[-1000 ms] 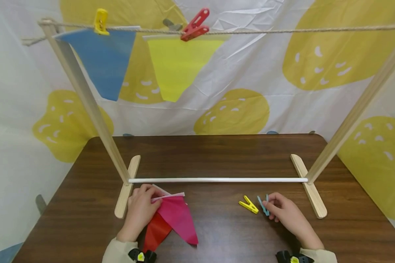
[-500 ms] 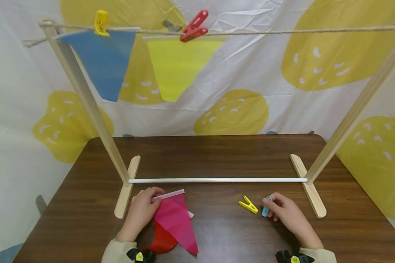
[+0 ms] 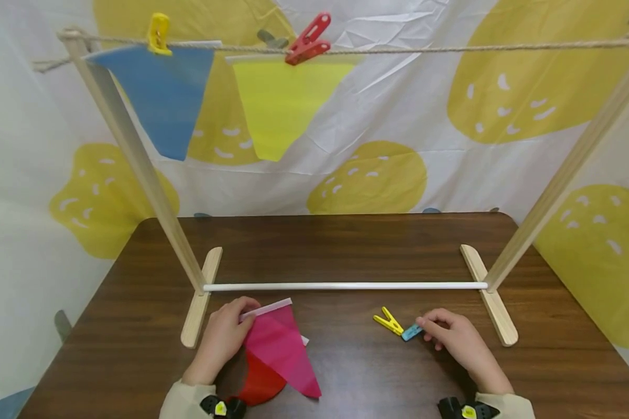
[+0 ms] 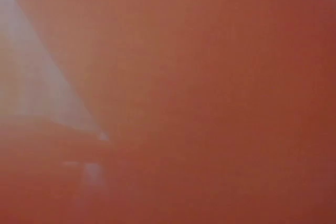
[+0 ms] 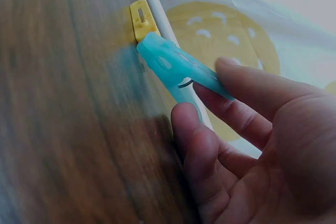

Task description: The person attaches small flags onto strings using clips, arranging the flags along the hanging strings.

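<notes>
My left hand (image 3: 225,329) pinches a pink pennant (image 3: 279,343) by the corner of its white top edge. Partly under it lies a red pennant (image 3: 259,381), one end of which reaches my wrist. Blurred red-orange (image 4: 210,98) fills most of the left wrist view. At the right, my right hand (image 3: 458,340) holds a light blue clothespin (image 5: 176,66) by one of its handles, between thumb and finger. The pin's tip is right at a yellow clothespin (image 3: 389,322) on the table. In the right wrist view the yellow clothespin (image 5: 143,22) shows just beyond that tip.
A wooden frame with a white crossbar (image 3: 346,287) stands on the brown table (image 3: 346,250). From its rope (image 3: 424,49) hang a blue pennant (image 3: 159,99) under a yellow peg (image 3: 159,35) and a yellow pennant (image 3: 288,105) under a red peg (image 3: 308,41).
The light blue clothespin has turned in my right fingers, its tip now pointing left, and the yellow clothespin has shifted slightly. The red pennant has slid lower beneath the pink one.
</notes>
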`<state>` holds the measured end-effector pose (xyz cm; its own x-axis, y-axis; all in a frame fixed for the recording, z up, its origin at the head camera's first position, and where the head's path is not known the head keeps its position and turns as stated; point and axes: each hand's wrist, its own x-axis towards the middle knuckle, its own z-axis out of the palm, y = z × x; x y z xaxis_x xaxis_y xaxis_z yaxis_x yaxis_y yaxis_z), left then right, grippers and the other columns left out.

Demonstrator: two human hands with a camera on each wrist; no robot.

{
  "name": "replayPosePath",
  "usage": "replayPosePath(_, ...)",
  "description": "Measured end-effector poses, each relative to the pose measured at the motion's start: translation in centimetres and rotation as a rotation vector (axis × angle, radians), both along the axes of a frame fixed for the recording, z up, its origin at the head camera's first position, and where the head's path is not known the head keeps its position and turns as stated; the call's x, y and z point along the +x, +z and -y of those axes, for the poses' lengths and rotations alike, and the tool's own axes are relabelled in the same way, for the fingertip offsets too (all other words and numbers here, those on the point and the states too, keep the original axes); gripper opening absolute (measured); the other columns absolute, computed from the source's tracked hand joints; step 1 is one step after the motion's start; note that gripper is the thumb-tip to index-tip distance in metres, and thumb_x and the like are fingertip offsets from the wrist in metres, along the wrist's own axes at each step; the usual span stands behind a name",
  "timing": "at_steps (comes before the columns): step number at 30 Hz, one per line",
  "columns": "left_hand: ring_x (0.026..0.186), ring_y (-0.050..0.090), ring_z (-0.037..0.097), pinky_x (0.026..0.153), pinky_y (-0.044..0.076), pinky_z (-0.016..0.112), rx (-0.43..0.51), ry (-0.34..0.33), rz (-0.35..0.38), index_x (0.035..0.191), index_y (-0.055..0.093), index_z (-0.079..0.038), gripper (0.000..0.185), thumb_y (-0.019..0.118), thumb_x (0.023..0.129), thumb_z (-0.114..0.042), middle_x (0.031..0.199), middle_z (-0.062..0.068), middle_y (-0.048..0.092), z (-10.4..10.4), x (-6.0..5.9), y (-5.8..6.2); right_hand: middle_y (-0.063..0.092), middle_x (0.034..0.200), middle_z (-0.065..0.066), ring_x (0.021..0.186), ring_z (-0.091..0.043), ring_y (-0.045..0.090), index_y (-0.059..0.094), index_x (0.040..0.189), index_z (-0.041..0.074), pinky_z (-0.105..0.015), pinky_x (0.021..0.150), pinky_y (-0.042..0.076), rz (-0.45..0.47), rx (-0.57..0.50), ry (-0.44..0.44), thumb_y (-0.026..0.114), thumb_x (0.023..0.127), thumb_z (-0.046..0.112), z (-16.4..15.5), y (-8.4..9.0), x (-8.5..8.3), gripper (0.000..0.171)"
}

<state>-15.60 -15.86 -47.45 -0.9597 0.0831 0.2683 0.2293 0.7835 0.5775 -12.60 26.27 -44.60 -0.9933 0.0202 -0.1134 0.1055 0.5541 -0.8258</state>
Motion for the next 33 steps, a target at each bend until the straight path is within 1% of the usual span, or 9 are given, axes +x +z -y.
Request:
replayPosePath(4, 0.08, 0.058, 0.018, 0.072, 0.045, 0.039, 0.024, 0.023, 0.011, 0.096, 0.064, -0.021, 0.017, 0.064, 0.08, -0.016, 0.088, -0.004, 0.065, 0.0, 0.0, 0.1, 0.059, 0.07, -0.005, 0.053, -0.016, 0.051, 0.062, 0.086, 0.009, -0.028, 0.052, 0.045, 0.01, 0.047, 0.013, 0.065, 0.078, 0.039, -0.1, -0.1, 0.1, 0.032)
replayPosePath(9, 0.079, 0.056, 0.018, 0.071, 0.044, 0.038, 0.041, 0.025, 0.01, 0.097, 0.063, -0.019, 0.024, 0.061, 0.077, -0.007, 0.091, -0.004, 0.064, 0.0, 0.0, 0.1, 0.057, 0.07, -0.004, 0.051, -0.015, 0.049, 0.061, 0.085, 0.009, -0.027, 0.05, 0.044, 0.009, 0.082, 0.032, 0.065, 0.078, 0.038, 0.1, 0.0, 0.4, 0.03)
replayPosePath(12, 0.079, 0.054, 0.018, 0.07, 0.043, 0.036, 0.059, 0.025, 0.017, 0.098, 0.063, -0.018, 0.028, 0.059, 0.075, -0.004, 0.092, -0.003, 0.063, 0.1, 0.0, 0.1, 0.057, 0.071, -0.005, 0.054, -0.015, 0.05, 0.062, 0.087, 0.008, -0.027, 0.05, 0.044, 0.009, 0.062, 0.057, 0.065, 0.08, 0.033, 0.2, 0.3, 0.5, 0.027)
replayPosePath(15, 0.078, 0.053, 0.016, 0.07, 0.043, 0.035, 0.078, 0.021, 0.019, 0.097, 0.063, -0.018, 0.026, 0.059, 0.075, -0.004, 0.091, -0.003, 0.062, 0.1, 0.0, 0.1, 0.058, 0.072, -0.006, 0.056, -0.016, 0.051, 0.062, 0.089, 0.007, -0.027, 0.052, 0.045, 0.016, 0.053, 0.076, 0.063, 0.082, 0.029, 0.1, 0.5, 0.4, 0.024)
replayPosePath(20, 0.083, 0.052, 0.016, 0.077, 0.04, 0.038, 0.071, -0.022, 0.013, 0.089, 0.065, -0.019, 0.018, 0.06, 0.076, -0.007, 0.085, -0.007, 0.059, -0.1, 0.1, 0.1, 0.059, 0.073, -0.006, 0.061, -0.017, 0.053, 0.063, 0.091, 0.008, -0.029, 0.055, 0.046, 0.031, 0.033, 0.073, 0.059, 0.084, 0.034, -0.2, 0.6, 0.3, 0.027)
replayPosePath(24, 0.085, 0.05, 0.016, 0.08, 0.035, 0.041, 0.07, -0.049, 0.003, 0.086, 0.065, -0.022, 0.018, 0.059, 0.078, -0.007, 0.085, -0.009, 0.058, 0.0, 0.1, -0.1, 0.061, 0.075, -0.008, 0.067, -0.017, 0.056, 0.063, 0.095, 0.006, -0.029, 0.057, 0.047, 0.04, -0.02, 0.06, 0.058, 0.085, 0.033, -0.3, 0.7, 0.3, 0.03)
replayPosePath(26, 0.085, 0.048, 0.015, 0.078, 0.034, 0.039, 0.069, -0.047, -0.016, 0.086, 0.066, -0.024, 0.02, 0.058, 0.079, -0.007, 0.087, -0.01, 0.057, 0.1, 0.1, -0.2, 0.061, 0.078, -0.01, 0.07, -0.017, 0.057, 0.061, 0.098, 0.003, -0.03, 0.058, 0.047, 0.037, -0.052, 0.061, 0.057, 0.086, 0.029, -0.3, 0.8, 0.3, 0.029)
replayPosePath(29, 0.087, 0.047, 0.015, 0.076, 0.034, 0.036, 0.066, -0.026, -0.06, 0.086, 0.067, -0.024, 0.022, 0.057, 0.08, -0.006, 0.09, -0.01, 0.058, 0.2, 0.0, -0.3, 0.061, 0.081, -0.012, 0.072, -0.017, 0.058, 0.059, 0.101, -0.001, -0.03, 0.059, 0.048, 0.046, -0.093, 0.051, 0.055, 0.088, 0.022, -0.3, 0.9, 0.3, 0.027)
replayPosePath(33, 0.09, 0.046, 0.016, 0.074, 0.034, 0.036, 0.066, 0.005, -0.086, 0.086, 0.068, -0.024, 0.023, 0.055, 0.081, -0.006, 0.092, -0.009, 0.059, 0.4, 0.0, -0.2, 0.062, 0.081, -0.011, 0.072, -0.017, 0.058, 0.059, 0.103, -0.003, -0.03, 0.06, 0.048, 0.066, -0.101, 0.037, 0.055, 0.088, 0.02, -0.2, 1.0, 0.2, 0.027)
